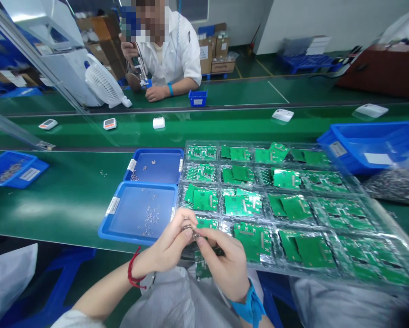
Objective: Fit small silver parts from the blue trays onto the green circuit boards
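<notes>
My left hand (168, 242) is closed, with a cluster of small metal parts (187, 228) between its thumb and curled fingers. Against it, the thumb and forefinger of my right hand (227, 262) pinch at the same cluster. Below the fingertips hangs a green circuit board (201, 268), partly hidden by my right hand; its lower fingers seem to carry it. Both hands are over the near edge of a clear plastic tray (220, 182) with many green circuit boards in its compartments. Left of it, a shallow blue tray (122, 221) has loose small metal parts (151, 216).
Behind that stands a second blue tray (163, 166). A blue bin (29, 173) of metal parts is at far left, a larger blue bin (348, 159) with plastic bags at right. Across the green belt (225, 123), a co-worker (180, 50) sits near a white fan (105, 84).
</notes>
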Tool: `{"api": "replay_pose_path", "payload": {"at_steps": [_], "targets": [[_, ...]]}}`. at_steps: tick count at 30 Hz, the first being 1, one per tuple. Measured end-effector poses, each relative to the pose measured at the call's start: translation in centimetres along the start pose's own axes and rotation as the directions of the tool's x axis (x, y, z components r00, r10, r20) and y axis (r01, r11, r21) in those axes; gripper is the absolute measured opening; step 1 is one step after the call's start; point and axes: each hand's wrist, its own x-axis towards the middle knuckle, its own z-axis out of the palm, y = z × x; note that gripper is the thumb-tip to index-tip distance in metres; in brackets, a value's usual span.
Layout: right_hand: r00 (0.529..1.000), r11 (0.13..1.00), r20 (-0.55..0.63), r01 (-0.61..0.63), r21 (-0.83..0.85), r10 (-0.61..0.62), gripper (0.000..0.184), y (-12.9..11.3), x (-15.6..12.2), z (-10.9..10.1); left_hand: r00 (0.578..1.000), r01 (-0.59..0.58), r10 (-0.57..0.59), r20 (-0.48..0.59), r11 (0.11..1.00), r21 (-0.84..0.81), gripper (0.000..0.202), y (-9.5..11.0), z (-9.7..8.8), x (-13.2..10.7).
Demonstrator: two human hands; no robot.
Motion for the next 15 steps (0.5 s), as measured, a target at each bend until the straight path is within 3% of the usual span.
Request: {"api": "replay_pose_path", "payload": {"at_steps": [4, 8, 12, 15], "targets": [[0.998, 0.998, -0.014, 0.053, -0.038, -0.053, 0.015, -0.19, 0.24, -0.04, 0.990, 0.136, -0.129, 0.056, 0.981, -0.141, 0.009, 0.55, 0.12, 0.21], [0.997, 0.995, 0.009, 0.072, -0.075, -0.072, 0.014, -0.07, 0.26, -0.13, 0.954, 0.300, -0.281, 0.105, 0.896, -0.326, 0.014, 0.56, 0.13, 0.20], [0.991, 0.972, 0.041, 0.133, -0.194, -0.128, 0.012, 0.26, 0.27, -0.30, 0.961, 0.277, -0.273, 0.052, 0.924, -0.263, 0.016, 0.45, -0.02, 0.23], [0.969, 0.923, 0.180, 0.219, -0.316, -0.169, 0.018, 0.43, 0.44, -0.46, 0.968, 0.252, -0.250, 0.027, 0.962, -0.106, 0.017, 0.50, -0.41, 0.27]]}}
